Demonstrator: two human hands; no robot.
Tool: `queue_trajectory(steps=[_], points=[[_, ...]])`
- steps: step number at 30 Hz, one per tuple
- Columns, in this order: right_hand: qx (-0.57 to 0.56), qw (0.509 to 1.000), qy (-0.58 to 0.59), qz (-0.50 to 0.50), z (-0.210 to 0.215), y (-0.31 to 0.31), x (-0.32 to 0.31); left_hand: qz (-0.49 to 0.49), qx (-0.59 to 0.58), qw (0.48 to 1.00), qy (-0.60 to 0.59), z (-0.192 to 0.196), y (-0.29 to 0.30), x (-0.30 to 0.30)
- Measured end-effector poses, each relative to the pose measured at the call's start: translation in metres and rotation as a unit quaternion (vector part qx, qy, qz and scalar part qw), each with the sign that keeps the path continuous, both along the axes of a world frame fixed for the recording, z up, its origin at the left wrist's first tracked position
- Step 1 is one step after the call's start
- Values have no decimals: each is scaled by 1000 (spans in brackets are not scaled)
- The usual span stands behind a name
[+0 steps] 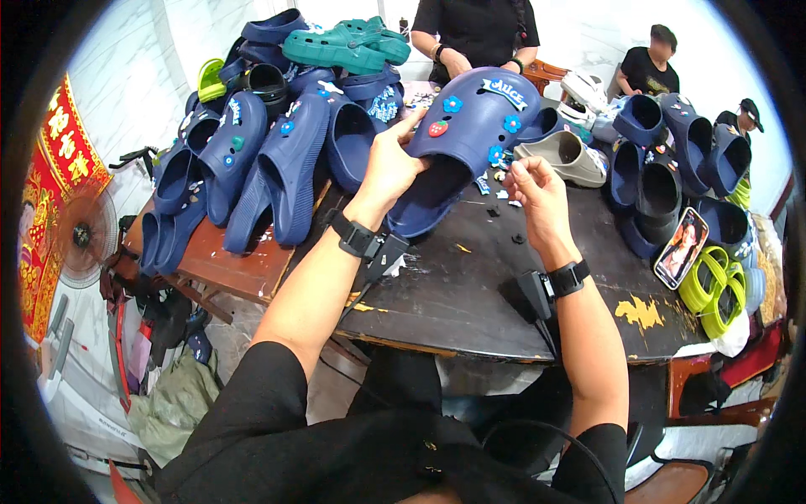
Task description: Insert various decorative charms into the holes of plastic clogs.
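Note:
A navy blue foam clog [472, 139] is raised over the dark table, its opening towards me. My left hand [389, 175] grips its left side, with the thumb by the opening and fingers along the outside. Fixed on the clog's upper are a lettered banner charm [505, 92], a red strawberry charm [438, 128] and several blue flower charms [453, 104]. Close to the lowest flower on the right side is my right hand [539, 195], its fingers curled in and thumb near the fingertips. Whatever it pinches, if anything, is too small to make out.
Navy clogs [290, 168] are heaped at the left, topped by a green pair [344, 46]. More clogs [642, 193], a phone [681, 249] and lime green sandals [712, 290] lie right. Small loose charms dot the table [453, 302]. Across it stands a person in black [478, 34].

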State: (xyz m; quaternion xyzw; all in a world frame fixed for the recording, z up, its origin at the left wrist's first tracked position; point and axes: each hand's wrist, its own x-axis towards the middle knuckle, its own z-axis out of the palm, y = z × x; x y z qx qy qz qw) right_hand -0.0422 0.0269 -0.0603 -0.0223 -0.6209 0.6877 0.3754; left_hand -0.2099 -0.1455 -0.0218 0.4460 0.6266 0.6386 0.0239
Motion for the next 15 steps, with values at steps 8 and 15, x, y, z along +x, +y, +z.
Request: queue_trajectory(steps=[8,15], points=[[64,992,15,-109,16,-5,6,42,32,995,81,-8,1,-12],[244,838,393,-289,107,-64,101,82,58,995,28,-19,8,-25]])
